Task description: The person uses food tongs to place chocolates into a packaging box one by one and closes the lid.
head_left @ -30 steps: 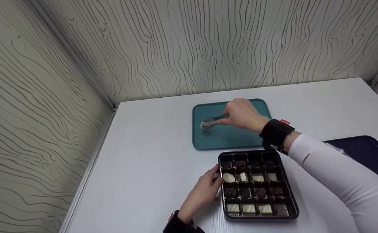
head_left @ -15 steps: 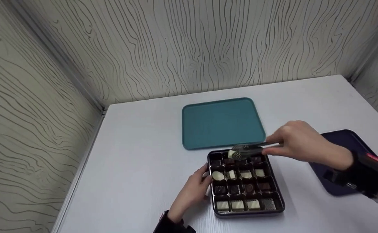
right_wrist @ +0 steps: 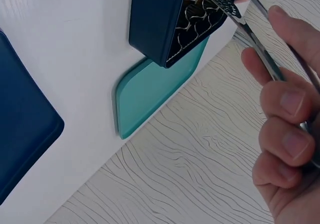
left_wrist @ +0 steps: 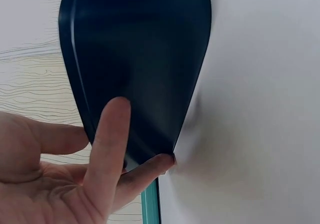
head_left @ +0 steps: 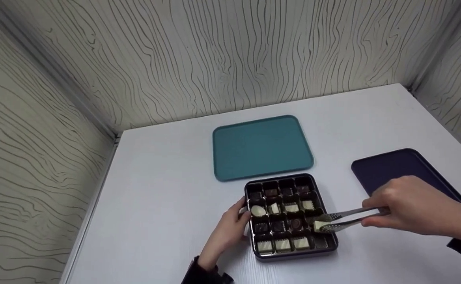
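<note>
My right hand grips metal tongs with perforated tips. Between the tips is a pale white chocolate, over the right side of a dark chocolate box, above its bottom-right compartment. Dark chocolates and white ones sit in the compartments. My left hand steadies the box at its left side. In the left wrist view, its extended fingers lie along the box's dark outer wall.
A teal tray lies behind the box. On the right, a navy tray is partly covered by the right hand. A wood-patterned panel rises at the table's back edge, with another on the left.
My right hand has carried the white chocolate in the tongs from the teal tray toward me, over the box's right side. The left hand stays at the box. The head view has shifted slightly.
</note>
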Available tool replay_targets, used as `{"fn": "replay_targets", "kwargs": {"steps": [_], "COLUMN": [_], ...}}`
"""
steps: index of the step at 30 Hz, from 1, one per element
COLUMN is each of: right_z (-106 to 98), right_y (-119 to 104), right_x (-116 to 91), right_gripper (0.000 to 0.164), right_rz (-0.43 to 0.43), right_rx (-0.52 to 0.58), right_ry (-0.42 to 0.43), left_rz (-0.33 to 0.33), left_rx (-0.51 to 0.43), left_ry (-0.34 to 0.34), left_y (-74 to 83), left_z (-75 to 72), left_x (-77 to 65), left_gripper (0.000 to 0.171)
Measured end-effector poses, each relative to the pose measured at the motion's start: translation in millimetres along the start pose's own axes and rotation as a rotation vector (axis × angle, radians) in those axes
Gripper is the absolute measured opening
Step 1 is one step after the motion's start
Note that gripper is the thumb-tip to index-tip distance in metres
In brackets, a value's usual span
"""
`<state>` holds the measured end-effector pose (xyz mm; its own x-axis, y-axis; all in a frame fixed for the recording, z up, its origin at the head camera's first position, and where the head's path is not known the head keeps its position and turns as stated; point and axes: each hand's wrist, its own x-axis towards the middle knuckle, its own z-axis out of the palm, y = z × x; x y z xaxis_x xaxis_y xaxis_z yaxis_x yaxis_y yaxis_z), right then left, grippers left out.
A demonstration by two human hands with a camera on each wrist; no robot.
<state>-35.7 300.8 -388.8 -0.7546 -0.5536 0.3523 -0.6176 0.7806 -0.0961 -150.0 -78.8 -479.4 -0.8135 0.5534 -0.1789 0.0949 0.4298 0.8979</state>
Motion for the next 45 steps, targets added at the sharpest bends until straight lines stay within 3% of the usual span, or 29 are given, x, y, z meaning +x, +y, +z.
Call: {"fn": "replay_targets", "kwargs": {"steps": [5, 27, 36, 45], "right_z": [2.0, 13.6, 15.9, -4.8], "right_y": [-3.4, -24.4, -28.7, -26.9], "right_x": [2.3, 40.7, 42.2, 37.1], "right_gripper": [0.035, 0.032, 0.029, 0.028], "right_rz": [-0.051, -0.099, -0.034, 0.03], "right_rx": [-0.01, -0.103, -0.088, -0.056], "right_ry": [-0.012, -0.272, -0.344, -0.322], "left_rz": [0.008, 0.018, -0.003, -0.039], "left_rx": [0.02, 0.006, 0.003, -0.038], "left_ry": [-0.005, 0.01, -0.002, -0.006], "left_y": [-0.3, 0.0, 2.3, 1.7], "left_z": [-1.6, -2.3, -1.1, 0.1], "left_x": [1.1, 0.5, 1.2, 0.3], "left_gripper": [0.058, 0.058, 0.058, 0.059]}}
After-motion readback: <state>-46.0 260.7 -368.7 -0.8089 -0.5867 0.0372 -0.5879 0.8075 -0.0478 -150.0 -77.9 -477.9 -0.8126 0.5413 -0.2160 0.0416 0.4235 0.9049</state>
